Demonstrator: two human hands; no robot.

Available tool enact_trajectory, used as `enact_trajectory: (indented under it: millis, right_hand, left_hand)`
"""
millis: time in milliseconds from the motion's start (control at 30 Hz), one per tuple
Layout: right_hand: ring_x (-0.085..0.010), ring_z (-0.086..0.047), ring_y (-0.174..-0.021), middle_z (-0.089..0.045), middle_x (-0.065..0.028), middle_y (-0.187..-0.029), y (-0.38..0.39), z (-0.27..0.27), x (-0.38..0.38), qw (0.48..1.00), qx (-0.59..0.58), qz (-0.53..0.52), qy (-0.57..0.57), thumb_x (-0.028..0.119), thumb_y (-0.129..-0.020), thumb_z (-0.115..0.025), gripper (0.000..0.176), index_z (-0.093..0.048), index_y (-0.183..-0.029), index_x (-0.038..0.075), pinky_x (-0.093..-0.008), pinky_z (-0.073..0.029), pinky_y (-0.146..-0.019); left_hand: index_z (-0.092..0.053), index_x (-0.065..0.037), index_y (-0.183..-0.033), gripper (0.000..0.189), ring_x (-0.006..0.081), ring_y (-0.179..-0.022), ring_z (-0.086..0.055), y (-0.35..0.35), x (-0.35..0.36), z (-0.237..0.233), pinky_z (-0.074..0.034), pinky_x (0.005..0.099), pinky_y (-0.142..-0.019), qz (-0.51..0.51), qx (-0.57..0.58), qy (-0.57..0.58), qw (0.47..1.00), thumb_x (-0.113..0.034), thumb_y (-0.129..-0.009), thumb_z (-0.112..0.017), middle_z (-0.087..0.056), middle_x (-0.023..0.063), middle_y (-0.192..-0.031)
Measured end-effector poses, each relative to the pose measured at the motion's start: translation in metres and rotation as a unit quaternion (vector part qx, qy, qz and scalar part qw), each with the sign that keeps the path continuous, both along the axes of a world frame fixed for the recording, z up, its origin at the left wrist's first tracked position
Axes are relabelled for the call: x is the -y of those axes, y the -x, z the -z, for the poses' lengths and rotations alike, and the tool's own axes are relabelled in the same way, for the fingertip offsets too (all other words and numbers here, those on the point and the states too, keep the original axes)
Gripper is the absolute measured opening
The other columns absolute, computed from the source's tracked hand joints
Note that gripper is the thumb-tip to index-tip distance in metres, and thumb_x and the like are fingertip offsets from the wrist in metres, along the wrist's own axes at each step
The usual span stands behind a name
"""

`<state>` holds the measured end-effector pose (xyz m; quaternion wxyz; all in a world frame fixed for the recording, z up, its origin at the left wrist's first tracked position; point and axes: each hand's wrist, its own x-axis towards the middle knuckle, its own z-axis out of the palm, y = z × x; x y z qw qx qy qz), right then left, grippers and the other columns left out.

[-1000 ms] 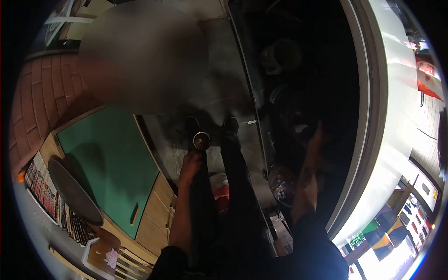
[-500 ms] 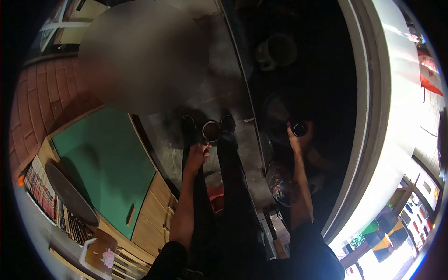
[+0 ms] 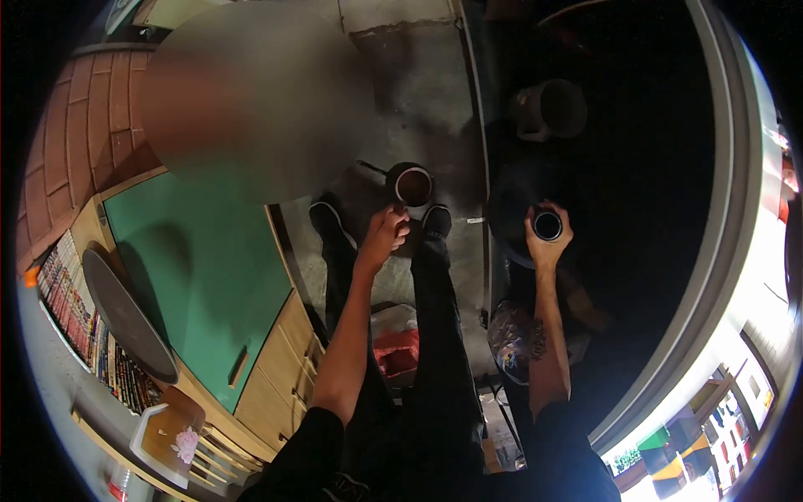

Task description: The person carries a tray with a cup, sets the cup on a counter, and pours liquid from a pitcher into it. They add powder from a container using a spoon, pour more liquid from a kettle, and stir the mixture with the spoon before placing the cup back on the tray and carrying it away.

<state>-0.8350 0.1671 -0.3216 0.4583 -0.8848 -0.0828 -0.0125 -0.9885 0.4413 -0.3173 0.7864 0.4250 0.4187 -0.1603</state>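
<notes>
Near the middle of the head view, my left hand (image 3: 384,238) is closed on the handle of a round cup (image 3: 413,186) with brownish contents. The cup is held out over the grey floor, above my shoes. Farther right, my right hand (image 3: 549,234) wraps round a small dark cylindrical container (image 3: 547,224) with a pale rim. It is over a dark area, and its inside looks black. The two vessels are well apart.
A pale mug-like vessel (image 3: 550,110) stands in the dark area at upper right. On the left is a green-topped wooden cabinet (image 3: 209,268), with a round dark disc (image 3: 125,314) beside it. A clear plastic bag (image 3: 512,339) lies near my right forearm. A blurred patch hides the upper left.
My left hand and its cup have moved up and right in view. A dark handle-like shape now shows beside the cup. The surroundings have shifted; my right hand still holds its container.
</notes>
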Motion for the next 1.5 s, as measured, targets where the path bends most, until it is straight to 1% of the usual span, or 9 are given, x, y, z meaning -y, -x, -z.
enact_trajectory:
  millis: [200, 500, 567, 633, 800, 833, 1033, 1100, 1500]
  right_hand:
    - [-0.0311, -0.062, -0.077, -0.064, -0.0104, -0.081, -0.016, 0.005, -0.043, 0.970, 0.155, -0.127, 0.138, 0.008, -0.055, -0.077, 0.030, -0.061, -0.080, 0.006, -0.0393, -0.049, -0.071]
    - [-0.0316, -0.064, -0.072, -0.065, -0.0122, -0.078, 0.001, 0.053, -0.127, 0.974, 0.083, -0.141, 0.154, 0.008, -0.058, -0.075, 0.026, -0.062, -0.080, 0.003, -0.0374, -0.051, -0.070]
    - [-0.0329, -0.064, -0.074, -0.065, -0.0139, -0.079, -0.001, 0.061, -0.136, 0.970, 0.070, -0.160, 0.168, 0.011, -0.056, -0.077, 0.031, -0.062, -0.082, 0.003, -0.0378, -0.051, -0.071]
    - [-0.0330, -0.064, -0.075, -0.065, -0.0139, -0.080, 0.003, 0.075, -0.149, 0.962, 0.073, -0.179, 0.194, 0.012, -0.055, -0.078, 0.033, -0.062, -0.083, 0.003, -0.0379, -0.051, -0.072]
    - [-0.0327, -0.064, -0.081, -0.066, -0.0138, -0.086, 0.002, 0.101, -0.179, 0.944, 0.037, -0.195, 0.266, 0.018, -0.053, -0.080, 0.039, -0.063, -0.085, 0.004, -0.0385, -0.051, -0.076]
    - [-0.0327, -0.064, -0.082, -0.067, -0.0145, -0.088, 0.002, 0.104, -0.184, 0.939, 0.036, -0.195, 0.279, 0.020, -0.054, -0.079, 0.039, -0.064, -0.087, 0.005, -0.0391, -0.051, -0.077]
    - [-0.0328, -0.064, -0.085, -0.067, -0.0148, -0.089, 0.009, 0.125, -0.216, 0.917, -0.015, -0.241, 0.318, 0.024, -0.056, -0.077, 0.039, -0.065, -0.090, 0.006, -0.0402, -0.051, -0.076]
    - [-0.0329, -0.063, -0.074, -0.065, -0.0127, -0.080, 0.012, 0.140, -0.225, 0.914, 0.052, -0.263, 0.303, 0.022, -0.054, -0.073, 0.037, -0.063, -0.086, 0.008, -0.0418, -0.051, -0.066]
    - [-0.0330, -0.064, -0.078, -0.064, -0.0130, -0.082, 0.006, 0.167, -0.257, 0.866, -0.068, -0.290, 0.402, 0.018, -0.052, -0.071, 0.035, -0.059, -0.083, 0.007, -0.0423, -0.052, -0.068]
  left_hand:
    - [-0.048, -0.009, -0.083, 0.016, 0.0034, -0.058, -0.035, -0.011, -0.030, 0.033, -0.025, 0.0199, -0.045, -0.012, 0.056, 0.029, 0.998, -0.024, -0.090, -0.048, -0.041, -0.0037, -0.072]
    - [-0.048, -0.006, -0.080, 0.021, 0.0082, -0.059, -0.042, -0.002, -0.064, 0.120, -0.033, 0.0242, -0.050, -0.016, 0.028, 0.012, 0.999, -0.024, -0.089, -0.042, -0.045, -0.0001, -0.070]
    - [-0.048, -0.003, -0.078, 0.030, 0.0161, -0.059, -0.047, 0.000, -0.068, 0.143, -0.039, 0.0319, -0.056, 0.090, 0.055, -0.174, 0.979, -0.029, -0.088, -0.037, -0.048, 0.0058, -0.066]
    - [-0.048, -0.006, -0.080, 0.028, 0.0107, -0.058, -0.042, 0.004, -0.072, 0.165, -0.033, 0.0272, -0.051, 0.063, 0.064, -0.128, 0.988, -0.030, -0.091, -0.038, -0.045, 0.0003, -0.068]
    - [-0.049, -0.011, -0.080, 0.030, 0.0066, -0.059, -0.040, -0.003, -0.080, 0.174, -0.031, 0.0233, -0.050, 0.027, 0.042, -0.093, 0.994, -0.035, -0.093, -0.037, -0.043, -0.0042, -0.068]
    - [-0.048, -0.003, -0.077, 0.034, 0.0207, -0.061, -0.050, -0.006, -0.079, 0.177, -0.040, 0.0360, -0.061, 0.030, 0.023, -0.119, 0.992, -0.031, -0.089, -0.033, -0.048, 0.0087, -0.066]
    - [-0.046, -0.004, -0.076, 0.031, 0.0225, -0.062, -0.050, 0.000, -0.081, 0.201, -0.040, 0.0368, -0.061, 0.091, 0.034, -0.179, 0.979, -0.029, -0.090, -0.034, -0.046, 0.0101, -0.065]
    - [-0.046, -0.004, -0.076, 0.034, 0.0218, -0.062, -0.050, 0.003, -0.083, 0.204, -0.040, 0.0368, -0.061, 0.107, 0.043, -0.193, 0.974, -0.030, -0.092, -0.033, -0.046, 0.0093, -0.065]
    - [-0.049, -0.005, -0.076, 0.044, 0.0179, -0.057, -0.050, 0.006, -0.082, 0.239, -0.042, 0.0349, -0.058, 0.028, 0.054, -0.160, 0.985, -0.037, -0.098, -0.029, -0.046, 0.0056, -0.064]
